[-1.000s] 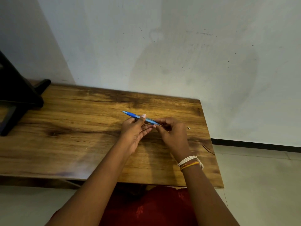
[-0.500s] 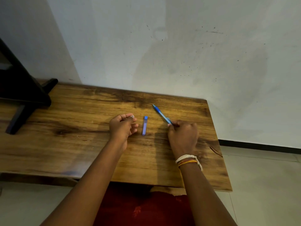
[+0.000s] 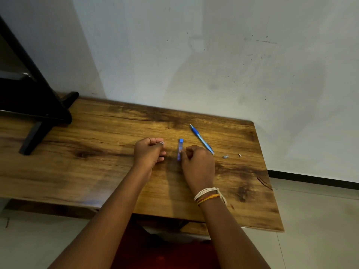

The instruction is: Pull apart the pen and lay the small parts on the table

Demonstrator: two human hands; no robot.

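A black stand [image 3: 33, 105] at the far left is cut off by the frame edge, so only its foot and slanted leg show on the wooden table [image 3: 93, 171]. The left hand [image 3: 149, 154] rests on the table with fingers curled in; something small and pale sits at the thumb tip, but whether it is a nail or a pinched item cannot be told. Just right of it lies a slim blue lead case [image 3: 180, 149], pointing near to far, its near end touched by the curled fingers of the right hand [image 3: 198, 164]; whether they actually pinch it cannot be made out. Thread bands circle that wrist. Further right a blue pen [image 3: 202, 139] lies released on the wood, slanting far-left to near-right, apart from the hand. Beyond its near end sit a small grey piece [image 3: 225, 156] and a tiny white piece [image 3: 240, 155], too small to identify.

The table stands against a scuffed pale wall [image 3: 213, 55], with a tiled floor to the right.

Half a second ago the right hand gripped the pen; now the pen is down and that hand has shifted left to the case, which has not moved
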